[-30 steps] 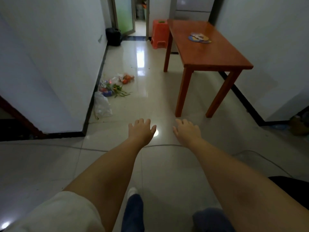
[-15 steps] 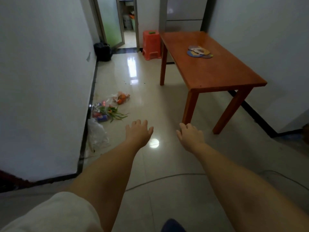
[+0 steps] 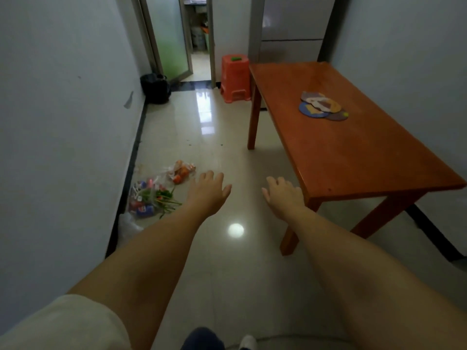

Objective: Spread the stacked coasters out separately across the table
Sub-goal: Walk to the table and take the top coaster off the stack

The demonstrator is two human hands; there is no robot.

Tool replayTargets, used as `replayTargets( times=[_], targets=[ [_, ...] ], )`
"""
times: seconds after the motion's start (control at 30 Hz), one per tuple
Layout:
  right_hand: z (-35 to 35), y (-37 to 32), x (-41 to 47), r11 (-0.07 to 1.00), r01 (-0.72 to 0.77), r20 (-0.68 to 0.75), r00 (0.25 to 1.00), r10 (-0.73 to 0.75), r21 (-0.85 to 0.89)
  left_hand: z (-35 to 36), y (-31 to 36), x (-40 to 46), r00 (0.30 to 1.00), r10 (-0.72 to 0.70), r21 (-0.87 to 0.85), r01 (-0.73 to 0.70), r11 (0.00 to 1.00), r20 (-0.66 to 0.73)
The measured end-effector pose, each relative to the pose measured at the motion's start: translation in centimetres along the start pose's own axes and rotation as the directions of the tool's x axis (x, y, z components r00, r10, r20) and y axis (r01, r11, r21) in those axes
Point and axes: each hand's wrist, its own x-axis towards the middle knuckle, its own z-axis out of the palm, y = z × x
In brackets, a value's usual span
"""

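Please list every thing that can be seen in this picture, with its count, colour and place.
table: one, reddish-brown wood, right side by the wall
coasters: one overlapping pile, blue, yellow, brown and pale, on the table's far half; exact count unclear
stool: one, orange plastic, beyond the table's far corner
black bag: one, by the left wall near the door
bags of groceries: a few, clear plastic with orange, green and red contents, on the floor along the left wall
left hand: open, empty, above the floor
right hand: open, empty, near the table's near corner
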Motion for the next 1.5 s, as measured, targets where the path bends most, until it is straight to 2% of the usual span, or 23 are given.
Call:
replayTargets(
  times=[0.23, 0.53, 0.67, 0.83, 1.17, 1.27, 1.33, 1.43, 1.5],
  targets=[
    [-0.1, -1.2, 15.7, 1.000, 0.023, 0.022, 1.000, -0.023, -0.012, -0.6, -4.0, 16.1, 0.999, -0.043, 0.036, 0.042, 0.998, 0.023],
    [-3.6, 0.7, 34.9, 0.984, -0.176, -0.037, 0.983, 0.178, 0.036, -4.0, -4.0, 39.2, 0.986, 0.161, 0.079, -0.164, 0.983, 0.039],
    [-4.8, 4.3, 39.9, 0.957, -0.288, -0.056, 0.955, 0.290, 0.044, -4.7, 0.0, 47.1, 0.957, 0.284, 0.066, -0.287, 0.956, 0.057],
    [-6.1, 11.1, 46.6, 0.899, -0.430, -0.048, 0.899, 0.434, 0.081, -4.1, 7.2, 56.4, 0.885, 0.457, 0.041, -0.462, 0.886, 0.090],
    [-8.8, 25.0, 57.4, 0.804, -0.587, 0.065, 0.810, 0.583, 0.098, -2.6, 18.8, 72.8, 0.845, 0.504, 0.022, -0.515, 0.857, 0.178],
    [-8.3, 27.7, 58.7, 0.735, -0.665, 0.102, 0.747, 0.657, 0.131, -1.3, 22.2, 76.1, 0.797, 0.556, 0.019, -0.576, 0.818, 0.236],
    [-7.8, 29.6, 58.9, 0.671, -0.724, 0.145, 0.690, 0.710, 0.161, -0.1, 25.1, 77.8, 0.741, 0.595, -0.010, -0.623, 0.782, 0.310],
    [-7.1, 32.5, 59.3, 0.558, -0.802, 0.200, 0.594, 0.779, 0.212, 2.0, 29.6, 79.8, 0.619, 0.670, -0.055, -0.716, 0.696, 0.410],
    [-6.9, 34.1, 59.7, 0.433, -0.853, 0.241, 0.503, 0.830, 0.290, 3.5, 32.3, 80.9, 0.531, 0.699, -0.094, -0.761, 0.642, 0.479]
  ],
)
